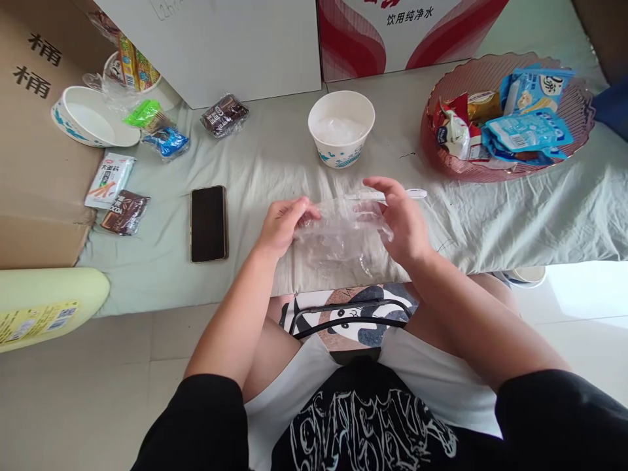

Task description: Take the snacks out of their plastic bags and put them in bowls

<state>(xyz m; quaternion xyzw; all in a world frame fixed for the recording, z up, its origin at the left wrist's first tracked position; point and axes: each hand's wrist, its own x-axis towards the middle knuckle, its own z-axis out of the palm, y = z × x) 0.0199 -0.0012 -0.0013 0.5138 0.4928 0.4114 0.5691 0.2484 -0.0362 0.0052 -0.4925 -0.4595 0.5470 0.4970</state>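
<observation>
Both hands, left hand (280,226) and right hand (403,219), pinch a crumpled clear plastic bag (341,239) at the edge of the pale green cloth-covered desk (540,209); the bag's contents are indistinct, and the right fingers partly hide its white zip strip (415,193).

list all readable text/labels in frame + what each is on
"桶", printed twice: brown cardboard box at far left.
"饮用纯净水": red-and-white box at top.
"COCOA", only partly legible: dark brown snack packet left of the phone.
Too small or blurred to read: white snack packet, blue packets in the pink basket, label on the yellow-green object, shirt print.
</observation>
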